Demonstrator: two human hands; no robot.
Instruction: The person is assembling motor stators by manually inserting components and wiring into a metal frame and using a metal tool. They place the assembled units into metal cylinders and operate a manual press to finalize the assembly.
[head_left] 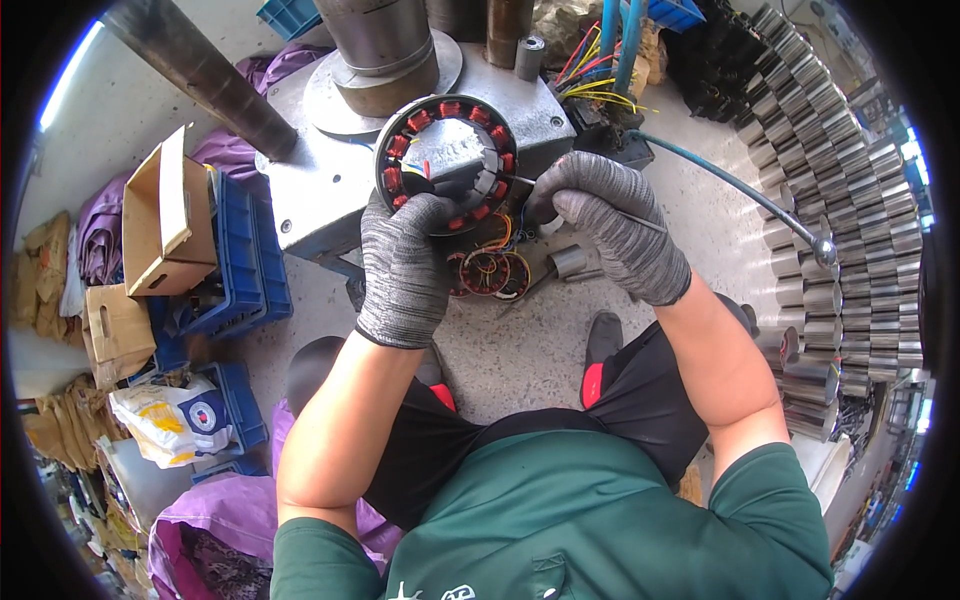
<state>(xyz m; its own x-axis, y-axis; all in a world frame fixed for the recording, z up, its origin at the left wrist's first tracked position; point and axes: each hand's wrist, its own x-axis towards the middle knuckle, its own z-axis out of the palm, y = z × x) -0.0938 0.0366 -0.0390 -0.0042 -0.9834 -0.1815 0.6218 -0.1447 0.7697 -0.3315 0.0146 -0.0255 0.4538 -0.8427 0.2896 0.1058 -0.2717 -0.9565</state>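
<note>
My left hand (405,270), in a grey knitted glove, is closed around the lower left of a motor stator (450,109). The stator is a ring with red copper coils along its inside, held up above the metal machine table (325,205). Short coloured wires show inside it near my left thumb. To its right, my gloved right hand (620,220) is closed on a thin metal rod (524,181). The rod's front end reaches the stator's right side; I cannot make out the tip. Its other end shows across the glove.
Below the stator lie more wound stators (485,272) and a metal cylinder (568,262). Stacked metal cylinders (800,190) line the right, with a blue hose (720,178) before them. At left stand a cardboard box (160,220) and blue crates (240,250). A thick column (380,40) rises from the table.
</note>
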